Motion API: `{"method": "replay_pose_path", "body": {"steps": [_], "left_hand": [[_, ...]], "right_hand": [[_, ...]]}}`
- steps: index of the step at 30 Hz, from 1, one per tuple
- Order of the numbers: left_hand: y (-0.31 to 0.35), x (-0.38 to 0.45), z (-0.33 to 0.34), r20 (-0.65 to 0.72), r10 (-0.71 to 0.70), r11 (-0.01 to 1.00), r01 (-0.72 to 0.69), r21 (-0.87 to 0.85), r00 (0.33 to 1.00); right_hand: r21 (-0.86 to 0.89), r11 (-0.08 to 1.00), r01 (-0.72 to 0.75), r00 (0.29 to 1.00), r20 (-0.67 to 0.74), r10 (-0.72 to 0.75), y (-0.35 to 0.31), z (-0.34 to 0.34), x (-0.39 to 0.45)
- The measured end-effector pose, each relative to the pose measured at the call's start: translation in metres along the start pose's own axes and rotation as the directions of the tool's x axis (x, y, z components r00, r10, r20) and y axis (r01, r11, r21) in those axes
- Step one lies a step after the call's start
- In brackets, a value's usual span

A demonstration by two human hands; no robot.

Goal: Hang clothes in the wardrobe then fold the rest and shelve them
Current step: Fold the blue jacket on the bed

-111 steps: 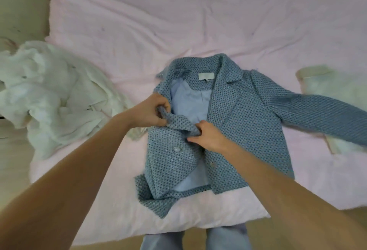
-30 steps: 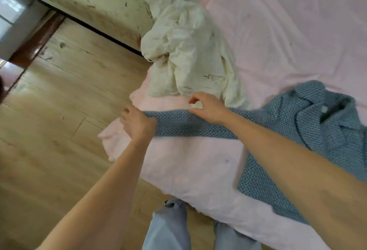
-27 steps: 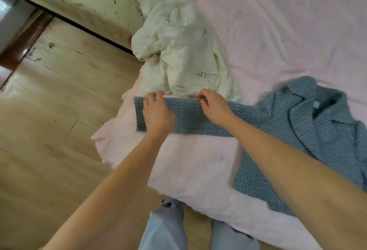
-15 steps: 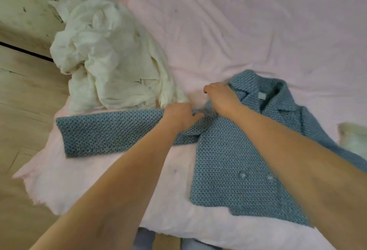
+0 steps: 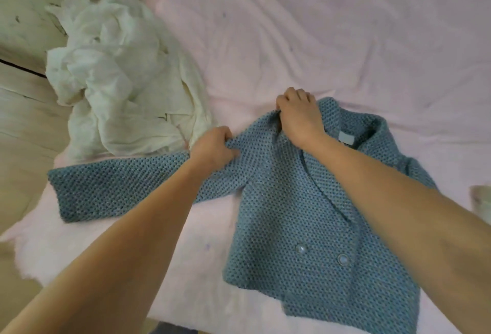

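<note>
Jacket: I see the blue knit jacket (image 5: 300, 217) lying front-up on the bed (image 5: 292, 28), near its front edge, collar towards the far side and two buttons (image 5: 342, 259) showing on the closed front.
Sleeve: its sleeve (image 5: 119, 187) on my left lies stretched out flat across the bed, reaching to the corner of the pink sheet.
Left hand: my left hand (image 5: 214, 149) has its fingers curled into the knit where the sleeve meets the shoulder, pinching a fold of it.
Right hand: my right hand (image 5: 299, 114) grips the jacket at the near side of the collar, fingers curled over the bunched edge; the cloth rises a little between the two hands.
Label: a pale label (image 5: 345, 138) shows inside the collar, just beside my right wrist.
White pile: a crumpled white garment (image 5: 119, 81) sits on the bed's left corner, touching the top edge of the outstretched sleeve.
Right edge: a pale item (image 5: 481, 198) shows on the bed at the picture's edge; I cannot tell what it is.
Floor: wooden floor (image 5: 24, 126) beside the bed on the left.
</note>
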State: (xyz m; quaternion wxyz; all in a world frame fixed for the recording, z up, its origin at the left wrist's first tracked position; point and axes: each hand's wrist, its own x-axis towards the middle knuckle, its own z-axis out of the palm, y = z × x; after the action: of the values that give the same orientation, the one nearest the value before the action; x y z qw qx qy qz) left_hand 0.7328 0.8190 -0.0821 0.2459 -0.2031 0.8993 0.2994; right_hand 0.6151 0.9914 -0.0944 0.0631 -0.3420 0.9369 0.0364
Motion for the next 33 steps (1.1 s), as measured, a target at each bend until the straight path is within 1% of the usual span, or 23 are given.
{"method": "replay_pose_path", "body": {"steps": [1, 2, 3, 5, 6, 8, 9, 10, 11, 12, 14, 15, 16, 17, 19, 20, 22, 24, 27, 28, 29, 31, 33], "left_hand": [[-0.002, -0.004, 0.004, -0.154, 0.012, 0.999, -0.005, 0.048, 0.988], [-0.004, -0.009, 0.012, -0.270, 0.061, 0.989, -0.021, 0.146, 0.961], [-0.005, -0.014, 0.022, -0.352, 0.144, 0.971, -0.064, 0.228, 0.925], [-0.006, -0.024, 0.037, -0.425, 0.321, 0.926, -0.187, 0.327, 0.847], [-0.007, -0.029, 0.043, -0.448, 0.397, 0.901, -0.248, 0.355, 0.801], [-0.010, -0.044, 0.053, -0.451, 0.503, 0.857, -0.357, 0.372, 0.737], [-0.011, -0.054, 0.057, -0.422, 0.542, 0.835, -0.404, 0.374, 0.727], [-0.011, -0.069, 0.063, -0.371, 0.573, 0.812, -0.447, 0.375, 0.731], [-0.013, -0.080, 0.069, -0.291, 0.594, 0.791, -0.476, 0.385, 0.750], [-0.016, -0.095, 0.078, -0.176, 0.609, 0.763, -0.511, 0.395, 0.773], [-0.025, -0.113, 0.095, 0.037, 0.626, 0.677, -0.567, 0.470, 0.779], [-0.026, -0.125, 0.103, 0.138, 0.619, 0.620, -0.589, 0.519, 0.773], [-0.027, -0.135, 0.111, 0.218, 0.594, 0.574, -0.598, 0.560, 0.774], [-0.027, -0.145, 0.116, 0.278, 0.562, 0.535, -0.598, 0.597, 0.779], [-0.028, -0.157, 0.128, 0.371, 0.453, 0.508, -0.576, 0.640, 0.811], [-0.028, -0.161, 0.131, 0.362, 0.431, 0.518, -0.555, 0.651, 0.826], [-0.034, -0.161, 0.132, 0.240, 0.488, 0.577, -0.517, 0.632, 0.839], [-0.047, -0.164, 0.134, 0.181, 0.538, 0.651, -0.543, 0.531, 0.823], [-0.061, -0.172, 0.126, 0.071, 0.621, 0.690, -0.588, 0.422, 0.781], [-0.065, -0.173, 0.122, 0.060, 0.619, 0.696, -0.582, 0.419, 0.783], [-0.068, -0.176, 0.120, 0.085, 0.591, 0.710, -0.568, 0.417, 0.802], [-0.077, -0.177, 0.120, 0.154, 0.490, 0.728, -0.500, 0.469, 0.858], [-0.079, -0.180, 0.120, 0.203, 0.405, 0.709, -0.446, 0.546, 0.892]], "right_hand": [[0.059, 0.998, -0.036, 0.999, -0.027, 0.038, 0.000, 0.004, 0.000], [0.116, 0.991, -0.060, 0.998, 0.001, 0.060, 0.000, 0.009, -0.001], [0.168, 0.983, -0.070, 0.997, 0.043, 0.063, -0.004, 0.014, -0.003], [0.245, 0.966, -0.082, 0.996, 0.058, 0.070, -0.010, 0.022, -0.010], [0.258, 0.962, -0.088, 0.996, 0.027, 0.083, -0.013, 0.024, -0.017], [0.300, 0.944, -0.136, 0.985, -0.063, 0.162, -0.016, 0.026, -0.039], [0.322, 0.932, -0.167, 0.976, -0.080, 0.202, -0.018, 0.026, -0.055], [0.337, 0.920, -0.201, 0.969, -0.072, 0.238, -0.019, 0.025, -0.077], [0.346, 0.909, -0.231, 0.963, -0.052, 0.265, -0.021, 0.027, -0.094], [0.349, 0.895, -0.279, 0.953, -0.010, 0.301, -0.022, 0.028, -0.118], [0.371, 0.858, -0.356, 0.934, 0.121, 0.335, -0.027, 0.031, -0.155], [0.381, 0.843, -0.380, 0.924, 0.208, 0.322, -0.030, 0.032, -0.178], [0.377, 0.849, -0.370, 0.919, 0.283, 0.275, -0.035, 0.035, -0.198], [0.364, 0.871, -0.330, 0.918, 0.338, 0.206, -0.039, 0.041, -0.218], [0.343, 0.908, -0.240, 0.910, 0.406, 0.087, -0.047, 0.051, -0.252], [0.335, 0.915, -0.223, 0.905, 0.421, 0.067, -0.051, 0.055, -0.267], [0.337, 0.912, -0.234, 0.907, 0.414, 0.080, -0.058, 0.060, -0.285], [0.335, 0.903, -0.269, 0.911, 0.394, 0.125, -0.069, 0.061, -0.299], [0.316, 0.890, -0.329, 0.915, 0.339, 0.218, -0.087, 0.059, -0.312], [0.285, 0.906, -0.312, 0.915, 0.347, 0.206, -0.090, 0.058, -0.313], [0.246, 0.929, -0.276, 0.916, 0.361, 0.176, -0.096, 0.057, -0.315], [0.183, 0.960, -0.211, 0.915, 0.384, 0.128, -0.109, 0.055, -0.316], [0.180, 0.959, -0.221, 0.916, 0.375, 0.141, -0.120, 0.053, -0.317]]}}
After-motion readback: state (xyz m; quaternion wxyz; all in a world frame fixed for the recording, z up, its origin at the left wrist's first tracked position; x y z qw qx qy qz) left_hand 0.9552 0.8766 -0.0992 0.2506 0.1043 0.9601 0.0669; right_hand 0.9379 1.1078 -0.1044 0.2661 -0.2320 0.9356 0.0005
